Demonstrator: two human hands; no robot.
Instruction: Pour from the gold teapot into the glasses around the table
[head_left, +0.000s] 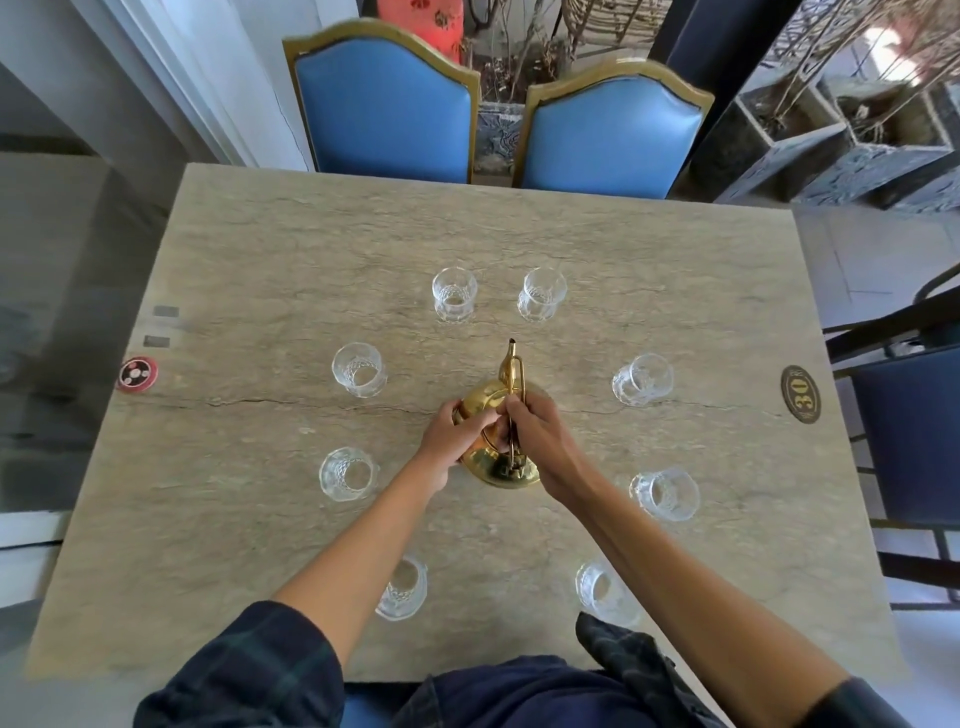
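Apparently both the left hand (451, 436) and right hand (540, 441) clasp the gold teapot (493, 405) between them.

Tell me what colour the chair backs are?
Blue, with gold frames, on both chairs in the head view.

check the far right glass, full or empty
Looks empty: the far right glass is clear down to its base, with no liquid line or colour visible.

Eight glasses (454, 293); one teapot (480, 402)
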